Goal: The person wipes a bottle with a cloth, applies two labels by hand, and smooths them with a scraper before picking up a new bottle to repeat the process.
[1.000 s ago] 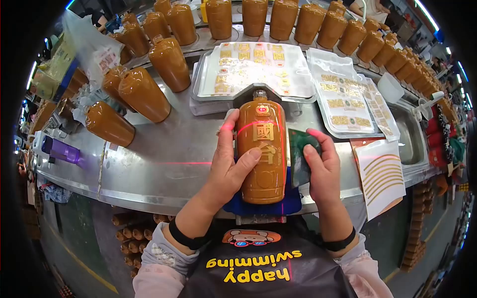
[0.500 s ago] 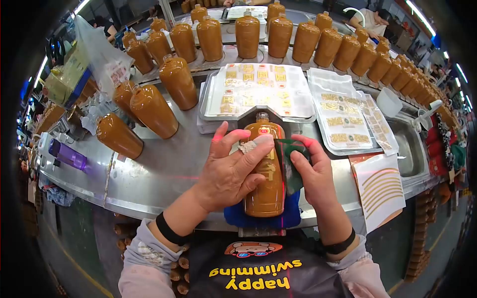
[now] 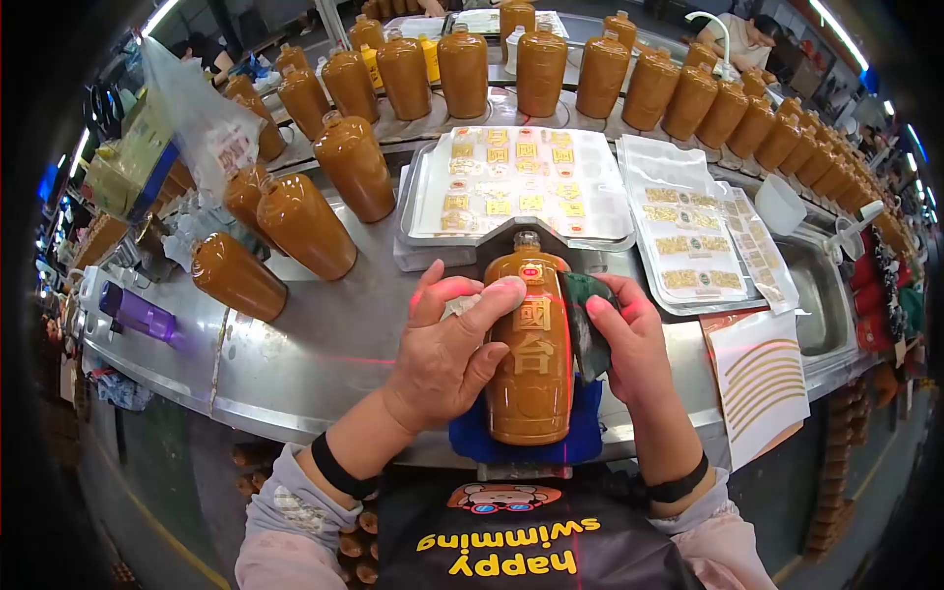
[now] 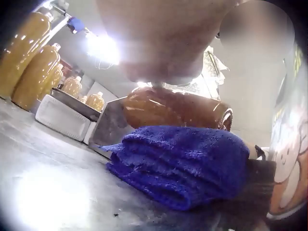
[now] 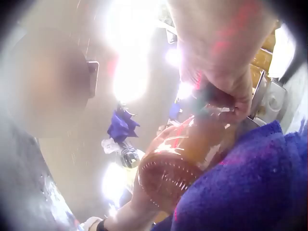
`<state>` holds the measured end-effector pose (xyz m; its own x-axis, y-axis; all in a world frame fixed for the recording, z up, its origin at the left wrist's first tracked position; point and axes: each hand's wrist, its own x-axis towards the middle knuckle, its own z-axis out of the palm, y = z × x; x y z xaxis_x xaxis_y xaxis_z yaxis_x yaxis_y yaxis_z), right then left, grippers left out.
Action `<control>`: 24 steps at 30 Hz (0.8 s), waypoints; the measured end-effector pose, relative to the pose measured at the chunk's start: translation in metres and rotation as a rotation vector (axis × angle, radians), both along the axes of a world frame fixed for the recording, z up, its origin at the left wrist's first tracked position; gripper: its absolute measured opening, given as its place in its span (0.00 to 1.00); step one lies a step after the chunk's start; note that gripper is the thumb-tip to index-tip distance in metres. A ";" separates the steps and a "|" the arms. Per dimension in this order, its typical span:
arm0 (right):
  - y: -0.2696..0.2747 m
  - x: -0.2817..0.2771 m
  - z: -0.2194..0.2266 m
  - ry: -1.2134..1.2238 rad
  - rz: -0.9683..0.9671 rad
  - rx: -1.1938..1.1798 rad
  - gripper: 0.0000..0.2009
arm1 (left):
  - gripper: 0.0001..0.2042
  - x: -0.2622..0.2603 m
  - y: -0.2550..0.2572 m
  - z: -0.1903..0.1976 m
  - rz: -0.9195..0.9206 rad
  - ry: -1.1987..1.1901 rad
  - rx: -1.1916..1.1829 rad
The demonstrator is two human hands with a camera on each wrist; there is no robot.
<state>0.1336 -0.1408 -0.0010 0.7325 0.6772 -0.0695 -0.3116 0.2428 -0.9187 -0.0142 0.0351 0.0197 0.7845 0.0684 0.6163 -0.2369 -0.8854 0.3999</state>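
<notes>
A glossy brown bottle with gold characters and a small red emblem lies on a folded blue towel, its neck toward the notch of a grey metal stand. My left hand is at the bottle's left side, a fingertip touching its face beside the emblem and the thumb near the lower character. Something white shows among the left fingers. Between thumb and fingers, my right hand pinches a flat dark green piece against the bottle's right side. Red light lines cross bottle and hands.
Behind the stand lies a tray of gold character stickers, with sheets of gold strips to its right. Several brown bottles stand at left, more along the back. A purple bottle is far left, a sink at right.
My left hand let go of the bottle's side, lifted over its upper face, then drew slightly left, uncovering the characters. The right hand keeps the green piece, shifting slightly up along the bottle.
</notes>
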 end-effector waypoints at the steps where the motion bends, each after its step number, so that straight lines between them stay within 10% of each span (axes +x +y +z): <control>1: -0.001 0.000 -0.001 0.028 0.006 0.015 0.14 | 0.21 0.000 0.002 0.002 -0.006 0.007 0.051; 9: -0.002 -0.002 -0.005 -0.040 0.007 0.026 0.14 | 0.24 0.011 0.016 0.022 -0.118 0.110 0.436; 22: -0.003 0.000 -0.003 0.009 0.045 0.023 0.14 | 0.22 0.049 0.025 0.019 -0.190 0.118 -0.225; 24: -0.006 0.010 0.001 -0.315 -0.022 -0.128 0.14 | 0.22 0.050 0.029 0.013 -0.158 0.107 -0.210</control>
<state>0.1439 -0.1473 0.0002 0.7458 0.6614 0.0793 -0.0036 0.1229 -0.9924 0.0354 0.0640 0.0323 0.8557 0.0580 0.5143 -0.3114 -0.7360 0.6012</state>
